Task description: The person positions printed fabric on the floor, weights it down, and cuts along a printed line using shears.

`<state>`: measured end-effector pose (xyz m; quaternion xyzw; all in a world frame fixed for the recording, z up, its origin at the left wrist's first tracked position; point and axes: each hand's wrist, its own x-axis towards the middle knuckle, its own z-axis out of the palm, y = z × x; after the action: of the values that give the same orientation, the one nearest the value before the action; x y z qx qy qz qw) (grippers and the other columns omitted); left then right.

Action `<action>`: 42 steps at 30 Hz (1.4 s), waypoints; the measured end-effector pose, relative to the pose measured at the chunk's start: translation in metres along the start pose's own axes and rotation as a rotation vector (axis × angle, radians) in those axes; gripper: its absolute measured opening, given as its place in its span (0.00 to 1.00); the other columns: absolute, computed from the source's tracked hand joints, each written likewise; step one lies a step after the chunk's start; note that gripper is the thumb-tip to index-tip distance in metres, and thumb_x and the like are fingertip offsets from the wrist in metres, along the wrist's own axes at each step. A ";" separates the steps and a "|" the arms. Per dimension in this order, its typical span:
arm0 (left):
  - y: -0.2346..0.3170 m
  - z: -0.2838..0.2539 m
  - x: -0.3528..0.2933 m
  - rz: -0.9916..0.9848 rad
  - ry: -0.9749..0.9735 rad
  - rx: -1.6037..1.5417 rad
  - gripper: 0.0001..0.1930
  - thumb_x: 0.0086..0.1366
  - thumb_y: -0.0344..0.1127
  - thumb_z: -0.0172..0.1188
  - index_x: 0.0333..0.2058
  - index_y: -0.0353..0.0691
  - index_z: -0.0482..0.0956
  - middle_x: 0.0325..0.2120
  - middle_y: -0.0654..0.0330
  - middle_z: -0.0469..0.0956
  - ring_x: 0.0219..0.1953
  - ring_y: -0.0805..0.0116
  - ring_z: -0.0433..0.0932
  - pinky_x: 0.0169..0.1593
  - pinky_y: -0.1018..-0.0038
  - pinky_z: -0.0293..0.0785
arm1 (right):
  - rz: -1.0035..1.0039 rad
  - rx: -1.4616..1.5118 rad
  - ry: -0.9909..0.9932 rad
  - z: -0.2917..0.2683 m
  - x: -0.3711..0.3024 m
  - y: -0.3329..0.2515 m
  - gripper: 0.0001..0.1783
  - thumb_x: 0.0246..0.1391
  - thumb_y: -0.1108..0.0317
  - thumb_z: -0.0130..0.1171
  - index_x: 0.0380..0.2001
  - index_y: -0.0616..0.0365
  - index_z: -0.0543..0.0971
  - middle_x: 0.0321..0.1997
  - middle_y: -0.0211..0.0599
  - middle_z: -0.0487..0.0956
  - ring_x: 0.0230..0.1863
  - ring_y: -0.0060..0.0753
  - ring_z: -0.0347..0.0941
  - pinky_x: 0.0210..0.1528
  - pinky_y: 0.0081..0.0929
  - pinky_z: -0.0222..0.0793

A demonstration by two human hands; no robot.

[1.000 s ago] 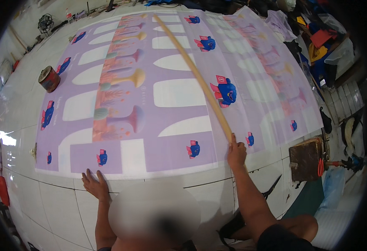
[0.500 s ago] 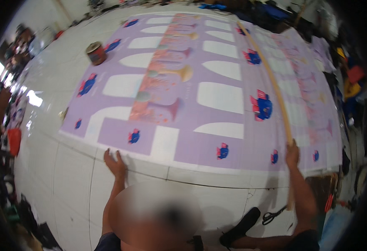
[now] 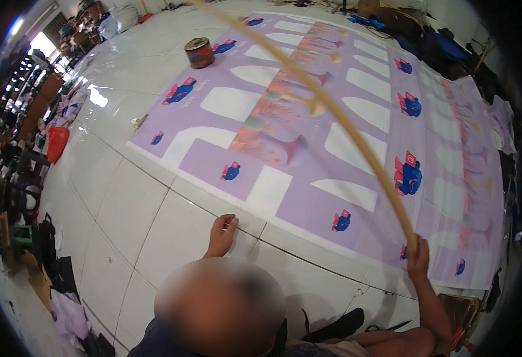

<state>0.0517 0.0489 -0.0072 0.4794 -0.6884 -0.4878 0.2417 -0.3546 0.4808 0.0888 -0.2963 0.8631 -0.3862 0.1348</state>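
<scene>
My right hand (image 3: pixel 418 256) is wrapped round the near end of a long wooden stick (image 3: pixel 362 143). The stick slants away to the upper left and passes over a printed fabric sheet (image 3: pixel 308 205). Lilac with white arched panels, an orange-pink strip and blue and pink figures, the sheet lies spread on the floor. My left hand (image 3: pixel 222 233) hovers just short of the sheet's near edge, its fingers loosely curled together with nothing visible in them. A rusty tin can (image 3: pixel 199 53) stands on the sheet's far left edge.
White floor tiles (image 3: pixel 118 202) surround the sheet. Black-handled scissors (image 3: pixel 392 326) lie beside my leg, partly hidden. A brown board or box (image 3: pixel 458 306) sits at the lower right. Clutter and a red bag (image 3: pixel 57 144) line the left side; dark bundles lie at the back right.
The stick's far end has swung left and up, from along the sheet's right part to across its middle. My left hand moved right and its fingers curled in. The view turned left.
</scene>
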 end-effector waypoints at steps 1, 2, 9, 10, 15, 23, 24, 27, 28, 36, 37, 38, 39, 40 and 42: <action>0.007 -0.001 -0.004 -0.033 -0.057 0.015 0.20 0.67 0.44 0.58 0.50 0.36 0.75 0.38 0.59 0.76 0.37 0.69 0.74 0.41 0.71 0.71 | -0.234 -0.239 -0.015 0.011 -0.002 -0.004 0.23 0.57 0.69 0.58 0.55 0.63 0.70 0.44 0.49 0.73 0.46 0.49 0.70 0.54 0.40 0.66; 0.011 -0.003 -0.008 -0.139 -0.103 -0.121 0.21 0.68 0.47 0.55 0.51 0.37 0.74 0.39 0.58 0.76 0.38 0.67 0.75 0.43 0.69 0.71 | -0.467 -0.477 -0.026 0.024 -0.003 -0.008 0.24 0.55 0.69 0.60 0.55 0.63 0.71 0.43 0.49 0.73 0.45 0.51 0.70 0.52 0.41 0.67; 0.010 -0.005 -0.047 -0.389 -0.356 -0.695 0.35 0.70 0.62 0.43 0.64 0.40 0.54 0.45 0.52 0.73 0.47 0.59 0.74 0.50 0.58 0.73 | -0.492 -0.312 -0.491 0.080 -0.024 -0.063 0.27 0.51 0.61 0.65 0.54 0.58 0.73 0.41 0.45 0.73 0.43 0.52 0.70 0.46 0.42 0.67; 0.018 -0.001 -0.058 -0.373 -0.267 -0.683 0.35 0.69 0.58 0.48 0.64 0.40 0.54 0.46 0.52 0.73 0.46 0.60 0.75 0.48 0.59 0.74 | -0.495 -0.283 -0.565 0.088 -0.029 -0.069 0.27 0.52 0.60 0.64 0.54 0.58 0.72 0.41 0.45 0.74 0.44 0.52 0.70 0.46 0.42 0.67; 0.001 0.012 -0.079 -0.516 0.223 -0.489 0.32 0.66 0.47 0.58 0.61 0.37 0.56 0.44 0.53 0.73 0.46 0.61 0.76 0.53 0.58 0.75 | -0.339 -0.086 -0.937 0.114 -0.047 -0.085 0.27 0.58 0.53 0.60 0.56 0.55 0.73 0.42 0.45 0.74 0.46 0.51 0.71 0.48 0.41 0.68; -0.127 -0.161 -0.008 -0.283 0.404 0.154 0.39 0.64 0.51 0.63 0.51 0.16 0.57 0.22 0.47 0.76 0.21 0.66 0.73 0.25 0.70 0.75 | -0.324 -0.399 -0.473 0.096 0.003 -0.031 0.24 0.54 0.59 0.61 0.52 0.57 0.75 0.52 0.48 0.74 0.53 0.52 0.70 0.56 0.42 0.66; -0.141 -0.218 0.003 -0.202 0.330 0.114 0.37 0.62 0.52 0.65 0.50 0.20 0.61 0.25 0.49 0.76 0.22 0.68 0.73 0.24 0.73 0.74 | -0.310 -0.415 -0.417 0.096 0.012 -0.033 0.28 0.54 0.58 0.62 0.57 0.54 0.71 0.57 0.49 0.71 0.57 0.51 0.68 0.58 0.43 0.65; -0.126 -0.228 0.049 -0.500 0.357 0.073 0.28 0.64 0.50 0.58 0.54 0.36 0.69 0.52 0.50 0.69 0.54 0.55 0.66 0.56 0.53 0.61 | -0.251 -0.625 -0.455 0.063 -0.004 -0.011 0.36 0.54 0.59 0.63 0.64 0.50 0.64 0.65 0.50 0.63 0.63 0.53 0.62 0.62 0.45 0.62; -0.123 -0.249 0.063 -0.601 0.353 0.090 0.24 0.65 0.48 0.54 0.55 0.41 0.70 0.61 0.52 0.65 0.65 0.53 0.61 0.68 0.45 0.52 | -0.267 -0.638 -0.480 0.069 -0.005 -0.003 0.37 0.53 0.58 0.63 0.65 0.48 0.63 0.67 0.49 0.61 0.65 0.53 0.60 0.63 0.45 0.62; -0.055 -0.147 0.094 0.382 0.270 1.025 0.35 0.57 0.57 0.66 0.55 0.39 0.73 0.52 0.38 0.71 0.58 0.38 0.66 0.61 0.48 0.63 | -0.149 -0.710 -0.663 0.063 -0.028 0.018 0.39 0.54 0.55 0.62 0.68 0.41 0.60 0.73 0.43 0.53 0.70 0.52 0.53 0.63 0.50 0.61; -0.052 -0.126 0.102 0.477 0.221 0.961 0.33 0.57 0.57 0.66 0.54 0.38 0.75 0.52 0.38 0.72 0.57 0.39 0.67 0.61 0.50 0.64 | -0.141 -0.685 -0.665 0.065 -0.026 0.018 0.39 0.54 0.56 0.62 0.68 0.42 0.60 0.73 0.43 0.53 0.70 0.52 0.53 0.63 0.50 0.62; -0.048 -0.109 0.110 0.601 0.131 0.958 0.31 0.59 0.55 0.65 0.53 0.38 0.75 0.51 0.39 0.72 0.58 0.41 0.67 0.61 0.53 0.65 | -0.136 -0.659 -0.665 0.065 -0.025 0.018 0.38 0.54 0.56 0.62 0.67 0.42 0.60 0.73 0.42 0.53 0.70 0.52 0.53 0.63 0.50 0.62; -0.042 -0.093 0.116 0.724 0.041 0.951 0.30 0.60 0.54 0.64 0.53 0.38 0.76 0.51 0.41 0.73 0.59 0.44 0.67 0.61 0.55 0.66 | -0.143 -0.661 -0.660 0.065 -0.023 0.019 0.38 0.54 0.56 0.62 0.67 0.42 0.61 0.73 0.42 0.53 0.70 0.51 0.54 0.63 0.50 0.62; -0.031 -0.064 0.111 0.640 -0.043 0.875 0.29 0.60 0.50 0.64 0.55 0.39 0.74 0.55 0.42 0.68 0.61 0.43 0.65 0.63 0.56 0.62 | -0.132 -0.672 -0.659 0.060 -0.027 0.025 0.38 0.54 0.56 0.61 0.67 0.42 0.61 0.73 0.42 0.54 0.70 0.51 0.54 0.63 0.49 0.63; 0.004 -0.022 0.091 0.477 -0.200 0.738 0.28 0.61 0.43 0.63 0.58 0.41 0.72 0.65 0.44 0.59 0.65 0.41 0.59 0.68 0.57 0.54 | -0.114 -0.711 -0.649 0.051 -0.033 0.031 0.37 0.54 0.57 0.61 0.67 0.43 0.61 0.72 0.42 0.54 0.70 0.50 0.54 0.63 0.48 0.63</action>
<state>0.0290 -0.0417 -0.0073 0.3120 -0.9275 -0.1840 0.0925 -0.3174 0.4877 0.0319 -0.4759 0.8374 0.0384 0.2660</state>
